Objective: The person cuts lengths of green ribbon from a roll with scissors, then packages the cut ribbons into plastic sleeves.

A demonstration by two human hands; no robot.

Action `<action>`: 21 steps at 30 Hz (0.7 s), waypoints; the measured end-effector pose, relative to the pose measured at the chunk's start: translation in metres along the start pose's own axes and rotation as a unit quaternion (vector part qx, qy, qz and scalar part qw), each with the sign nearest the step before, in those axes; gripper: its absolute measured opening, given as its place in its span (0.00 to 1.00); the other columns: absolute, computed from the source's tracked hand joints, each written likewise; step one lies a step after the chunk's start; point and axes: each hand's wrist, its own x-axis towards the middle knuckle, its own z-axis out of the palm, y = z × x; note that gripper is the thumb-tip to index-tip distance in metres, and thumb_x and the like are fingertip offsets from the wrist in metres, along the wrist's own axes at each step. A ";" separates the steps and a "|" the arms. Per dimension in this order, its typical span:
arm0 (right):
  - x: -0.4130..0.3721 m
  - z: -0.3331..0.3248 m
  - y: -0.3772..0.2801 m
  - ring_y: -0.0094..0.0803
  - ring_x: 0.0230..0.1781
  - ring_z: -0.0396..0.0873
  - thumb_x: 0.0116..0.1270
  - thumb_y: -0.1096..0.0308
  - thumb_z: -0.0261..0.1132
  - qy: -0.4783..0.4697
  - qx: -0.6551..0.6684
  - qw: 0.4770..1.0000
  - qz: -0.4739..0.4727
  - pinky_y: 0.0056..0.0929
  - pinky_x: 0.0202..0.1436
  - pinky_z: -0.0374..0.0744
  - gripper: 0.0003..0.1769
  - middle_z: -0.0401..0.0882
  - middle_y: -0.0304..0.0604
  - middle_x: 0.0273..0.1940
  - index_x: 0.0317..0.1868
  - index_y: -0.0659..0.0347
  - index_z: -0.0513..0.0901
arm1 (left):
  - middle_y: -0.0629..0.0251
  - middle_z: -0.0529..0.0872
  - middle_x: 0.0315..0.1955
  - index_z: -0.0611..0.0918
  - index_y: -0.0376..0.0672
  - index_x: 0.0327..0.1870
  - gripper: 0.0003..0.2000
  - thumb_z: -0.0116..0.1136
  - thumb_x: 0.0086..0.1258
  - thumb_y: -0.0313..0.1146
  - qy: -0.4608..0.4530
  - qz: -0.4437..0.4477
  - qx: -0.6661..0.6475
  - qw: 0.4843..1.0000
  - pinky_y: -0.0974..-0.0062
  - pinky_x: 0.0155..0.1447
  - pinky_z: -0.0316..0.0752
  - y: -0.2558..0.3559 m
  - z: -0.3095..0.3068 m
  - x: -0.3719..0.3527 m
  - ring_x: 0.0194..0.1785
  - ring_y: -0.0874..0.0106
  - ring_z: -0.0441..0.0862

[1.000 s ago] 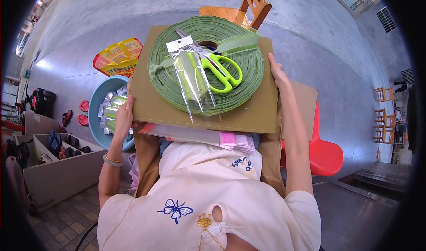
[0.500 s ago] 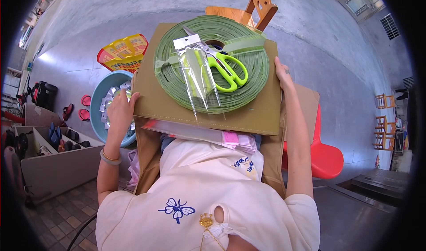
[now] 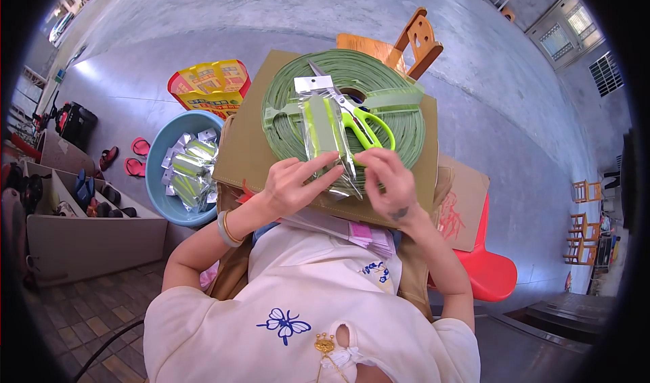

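A clear plastic packet [image 3: 323,122] with a white header and green strips inside lies on a large coil of flat green strap [image 3: 406,122]. My left hand [image 3: 294,185] reaches over the packet's lower end, fingers stretched out and touching the film. My right hand [image 3: 389,183] has its fingers curled and pinched at the packet's lower right edge; its fingertips partly hide what they hold. Scissors [image 3: 369,129] with lime-green handles lie on the coil beside the packet, blades pointing up and left. The coil rests on an olive-brown box [image 3: 247,112] at my lap.
On the left stands a blue basin [image 3: 157,173] with several filled packets, behind it a yellow and red bag [image 3: 210,85]. A wooden chair [image 3: 416,44] is beyond the coil. A red chair [image 3: 491,268] with cardboard [image 3: 464,204] stands right. Pink papers [image 3: 359,231] lie at my waist.
Both hands have left the box's sides and come together at the packet's lower end. The packet now lies straighter, and the view has shifted slightly.
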 end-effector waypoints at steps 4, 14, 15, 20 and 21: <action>-0.004 0.021 -0.012 0.38 0.34 0.80 0.47 0.84 0.63 0.009 0.077 0.997 -0.012 0.29 0.34 0.81 0.24 0.76 0.48 0.47 0.48 0.64 0.78 | 0.54 0.80 0.47 0.84 0.44 0.40 0.17 0.60 0.44 0.28 0.044 -0.014 -0.049 0.998 0.85 0.23 0.69 0.004 -0.008 0.009 0.19 0.80 0.72; -0.024 0.029 -0.010 0.39 0.38 0.81 0.48 0.81 0.66 0.088 0.042 0.991 -0.096 0.28 0.37 0.82 0.16 0.79 0.51 0.43 0.42 0.69 0.80 | 0.49 0.83 0.41 0.82 0.34 0.37 0.13 0.64 0.48 0.22 0.060 -0.041 -0.168 0.983 0.75 0.34 0.80 0.015 -0.005 -0.001 0.34 0.63 0.85; -0.026 0.029 -0.010 0.38 0.38 0.81 0.48 0.81 0.66 0.092 0.037 0.990 -0.099 0.28 0.37 0.82 0.16 0.79 0.51 0.43 0.42 0.69 0.80 | 0.50 0.83 0.39 0.82 0.34 0.37 0.12 0.65 0.49 0.21 0.060 -0.031 -0.163 0.984 0.76 0.33 0.80 0.015 -0.006 0.000 0.33 0.62 0.85; -0.031 0.034 -0.013 0.38 0.35 0.81 0.47 0.82 0.66 0.117 0.049 0.988 -0.085 0.27 0.36 0.82 0.14 0.79 0.50 0.40 0.38 0.69 0.80 | 0.49 0.83 0.40 0.82 0.34 0.36 0.13 0.66 0.47 0.22 0.068 -0.041 -0.157 0.984 0.76 0.33 0.80 0.021 -0.005 0.001 0.32 0.63 0.85; -0.032 0.035 -0.013 0.38 0.35 0.81 0.47 0.82 0.67 0.117 0.058 0.989 -0.075 0.27 0.36 0.82 0.13 0.79 0.50 0.40 0.37 0.69 0.80 | 0.49 0.83 0.40 0.82 0.34 0.36 0.13 0.66 0.46 0.22 0.066 -0.048 -0.157 0.984 0.76 0.33 0.80 0.022 -0.006 0.002 0.32 0.64 0.85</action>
